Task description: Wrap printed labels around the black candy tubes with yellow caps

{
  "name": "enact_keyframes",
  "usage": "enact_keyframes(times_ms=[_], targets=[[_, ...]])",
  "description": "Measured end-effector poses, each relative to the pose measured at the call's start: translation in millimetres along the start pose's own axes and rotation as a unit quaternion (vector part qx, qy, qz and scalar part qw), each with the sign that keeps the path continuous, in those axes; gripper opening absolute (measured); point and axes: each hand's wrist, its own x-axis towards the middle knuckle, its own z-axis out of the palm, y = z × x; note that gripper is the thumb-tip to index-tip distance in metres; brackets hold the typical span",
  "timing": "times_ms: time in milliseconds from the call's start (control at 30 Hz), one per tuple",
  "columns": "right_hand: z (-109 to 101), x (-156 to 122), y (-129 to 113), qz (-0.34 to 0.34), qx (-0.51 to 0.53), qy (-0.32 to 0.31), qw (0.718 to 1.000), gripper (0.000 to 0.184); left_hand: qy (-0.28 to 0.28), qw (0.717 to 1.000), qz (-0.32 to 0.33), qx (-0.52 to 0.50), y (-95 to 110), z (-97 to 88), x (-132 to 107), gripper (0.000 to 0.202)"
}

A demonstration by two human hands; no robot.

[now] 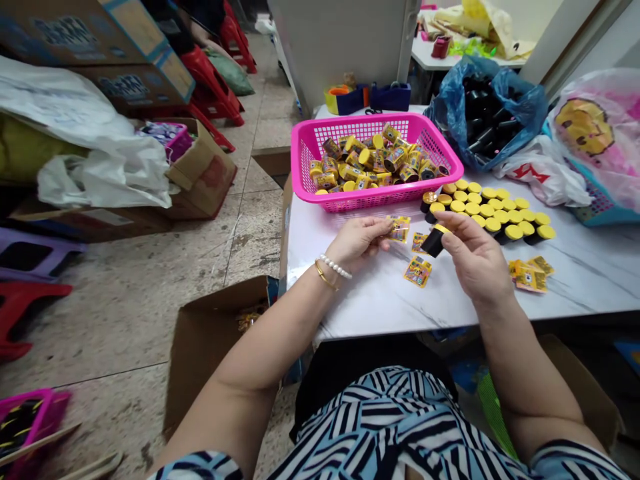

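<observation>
My left hand [357, 243] is clenched in a pinch on a small yellow printed label [400, 229], held between thumb and fingers, and my right hand [473, 257] grips a black tube [433, 243] with a yellow end, tilted, fingers around its top. Both hands are just apart above the desk [575, 297], which is white with marble veining. Label and tube are near each other but not touching. More loose labels [418, 270] lie on the desk below my hands, and a small pile of labels [530, 275] sits to the right of my right hand. Just past the tube, yellow-capped black tubes [493, 213] stand upright in close rows. Behind them is a pink plastic basket [305, 150] heaped with labelled tubes [370, 160] lying jumbled. A blue plastic bag [530, 107] of black tubes sits right of the basket, with a pink printed bag [600, 127] further right. I have a pearl bracelet [335, 267] and a gold bangle [325, 277] on my left wrist. An open cardboard box [215, 340] stands on the tiled floor [125, 320] left of the desk, with red plastic stools [213, 87] further back
</observation>
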Motion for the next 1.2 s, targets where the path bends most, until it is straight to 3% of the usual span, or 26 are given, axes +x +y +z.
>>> enact_keyframes(times_ms=[133, 300, 400, 533, 667, 833, 1000, 1200], targets=[[19.3, 2.7, 4.5, 0.054, 0.072, -0.034, 0.995, 0.038, -0.069, 0.996, -0.013, -0.049, -0.1, -5.3, -2.1, 0.027], [17.0, 7.8, 12.6, 0.084, 0.130, 0.030, 0.987, 0.031, -0.099, 0.988, -0.041, -0.107, 5.5, -8.6, -3.6, 0.013], [13.6, 6.7, 5.8, 0.076, 0.164, 0.054, 0.982, 0.030, -0.083, 0.982, -0.054, -0.159, 8.8, -8.7, -2.4, 0.008], [20.6, 2.9, -4.5, 0.071, 0.184, 0.038, 0.980, 0.032, -0.052, 0.979, -0.053, -0.191, 8.6, -4.6, -2.4, 0.003], [30.8, 1.5, 1.4, 0.073, 0.175, 0.024, 0.981, 0.037, -0.055, 0.977, -0.057, -0.196, 5.0, -1.3, -3.2, 0.006], [33.7, 0.5, 13.4, 0.018, 0.100, 0.071, 0.992, 0.035, -0.052, 0.972, -0.055, -0.224, 5.2, -1.5, -2.6, 0.004], [35.7, -3.3, 5.5, -0.051, 0.026, 0.084, 0.995, 0.034, -0.032, 0.971, -0.061, -0.227, 11.5, 2.6, -5.2, 0.002], [42.9, 0.6, 2.5, -0.026, 0.061, 0.068, 0.996, 0.029, -0.039, 0.971, -0.056, -0.230, 10.2, 4.2, -6.0, 0.003]])
